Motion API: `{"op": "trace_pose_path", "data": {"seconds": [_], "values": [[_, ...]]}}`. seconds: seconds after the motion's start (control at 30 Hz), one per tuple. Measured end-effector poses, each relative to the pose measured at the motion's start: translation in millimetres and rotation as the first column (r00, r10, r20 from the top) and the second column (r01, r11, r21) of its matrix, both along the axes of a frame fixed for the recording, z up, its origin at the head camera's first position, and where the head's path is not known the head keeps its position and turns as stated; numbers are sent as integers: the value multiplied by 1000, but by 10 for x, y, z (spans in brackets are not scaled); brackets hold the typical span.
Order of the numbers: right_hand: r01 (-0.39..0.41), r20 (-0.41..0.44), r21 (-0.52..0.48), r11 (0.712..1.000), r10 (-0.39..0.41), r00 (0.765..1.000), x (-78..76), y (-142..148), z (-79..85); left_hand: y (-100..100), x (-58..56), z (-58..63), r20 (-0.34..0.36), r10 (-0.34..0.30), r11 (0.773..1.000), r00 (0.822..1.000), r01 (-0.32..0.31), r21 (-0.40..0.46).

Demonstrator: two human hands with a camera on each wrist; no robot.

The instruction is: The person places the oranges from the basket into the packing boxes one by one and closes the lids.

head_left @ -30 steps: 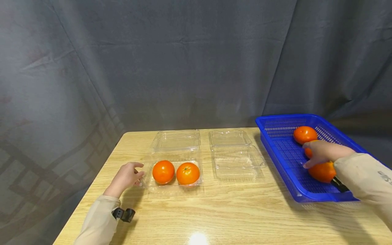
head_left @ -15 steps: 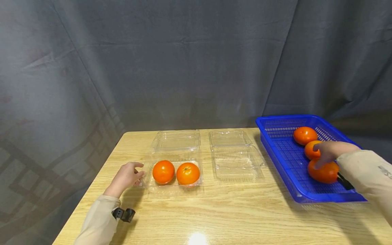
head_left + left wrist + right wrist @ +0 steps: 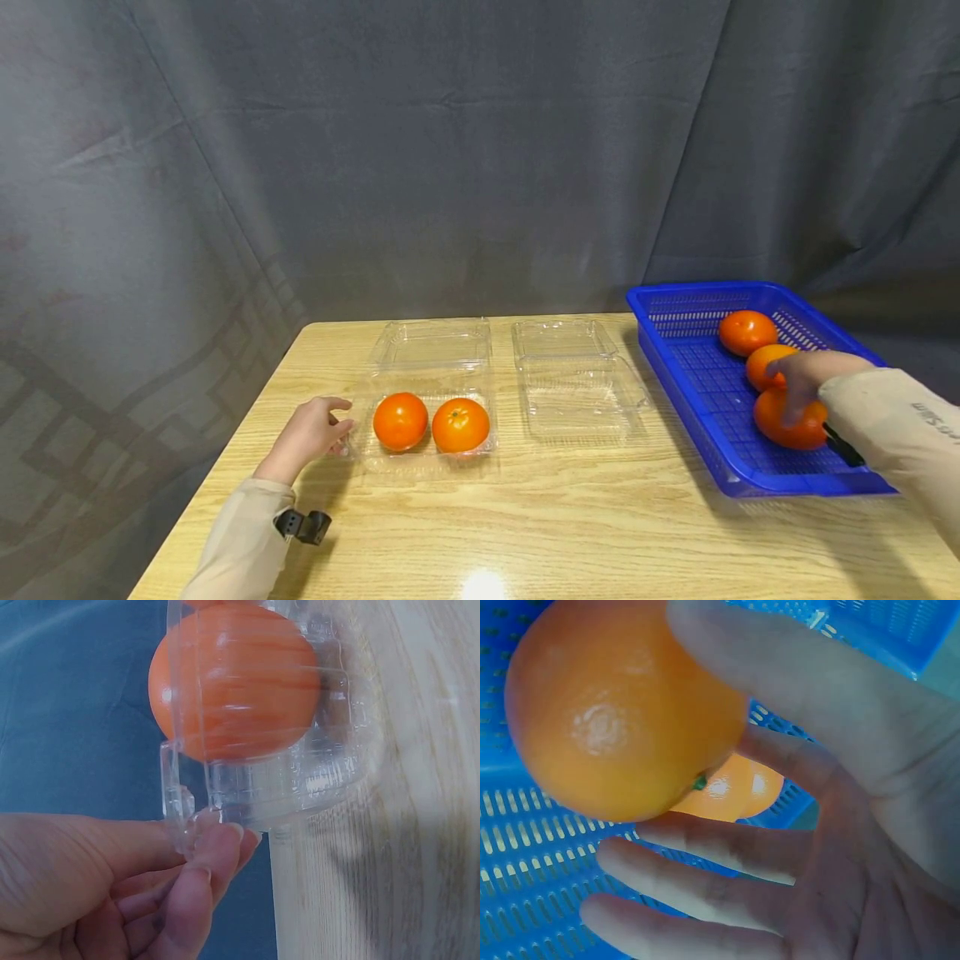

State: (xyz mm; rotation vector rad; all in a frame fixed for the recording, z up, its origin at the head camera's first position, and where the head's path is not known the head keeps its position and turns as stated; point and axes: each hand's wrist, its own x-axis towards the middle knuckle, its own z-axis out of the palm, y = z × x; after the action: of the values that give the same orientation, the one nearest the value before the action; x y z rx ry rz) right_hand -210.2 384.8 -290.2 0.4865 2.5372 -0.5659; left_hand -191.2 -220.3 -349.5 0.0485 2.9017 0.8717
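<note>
My left hand pinches the corner tab of a clear plastic clamshell box between thumb and fingers. Its lid lies folded back; in the base sit two oranges, the left orange and the right orange. My right hand reaches into the blue basket over the front orange. In the right wrist view the thumb overlaps that orange's upper side, the index fingertip is hidden behind it, and the other fingers are straight and spread. Whether they press on it I cannot tell.
A second clear clamshell box lies opened between the first box and the basket. Two more oranges, a middle orange and a rear orange, rest in the basket. A dark grey curtain hangs behind the wooden table.
My right hand has shifted rightward from over the middle orange to the front one, and its thumb has lowered across it. The left hand and the box have stayed put.
</note>
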Motion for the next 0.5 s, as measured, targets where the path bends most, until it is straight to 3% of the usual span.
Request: {"op": "trace_pose_path", "data": {"seconds": [0.33,0.5], "values": [[149,-10,-12,989,-149,989,31,-83,8,2,0,8,-2,2,1000,1000,-2,3],[119,-25,-35,992,-120,992,47,-34,-23,8,9,21,-2,4,1000,1000,-4,3]]}}
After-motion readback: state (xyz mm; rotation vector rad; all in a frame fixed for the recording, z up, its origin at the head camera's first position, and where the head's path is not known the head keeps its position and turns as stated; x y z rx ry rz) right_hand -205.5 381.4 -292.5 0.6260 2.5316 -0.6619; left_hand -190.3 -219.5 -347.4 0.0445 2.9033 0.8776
